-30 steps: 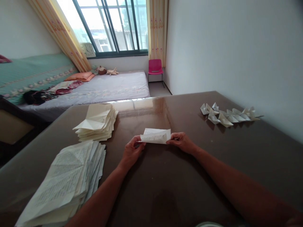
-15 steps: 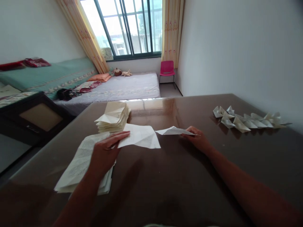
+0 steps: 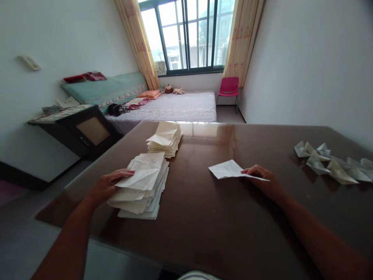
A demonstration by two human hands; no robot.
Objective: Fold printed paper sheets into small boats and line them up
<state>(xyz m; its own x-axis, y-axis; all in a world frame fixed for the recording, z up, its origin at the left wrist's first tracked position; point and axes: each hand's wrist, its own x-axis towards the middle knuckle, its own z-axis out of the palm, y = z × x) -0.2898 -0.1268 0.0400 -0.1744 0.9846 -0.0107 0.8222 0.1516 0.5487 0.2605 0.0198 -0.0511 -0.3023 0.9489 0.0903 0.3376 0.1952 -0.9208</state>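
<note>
The person's left arm [image 3: 71,233] extends forward, left hand [image 3: 109,183] on the left edge of a paper stack [image 3: 147,177], its grip unclear. The right forearm [image 3: 314,235] angles inward, right hand [image 3: 264,181] pinching a creased sheet [image 3: 227,170] above the table [image 3: 210,229].

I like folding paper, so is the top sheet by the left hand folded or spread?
Spread: the top sheet lies on the nearer paper stack, lines of text and creases showing.

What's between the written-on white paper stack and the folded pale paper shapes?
The head view shows a bent white paper sheet, the right hand holding it, and glossy brown tabletop.
</note>
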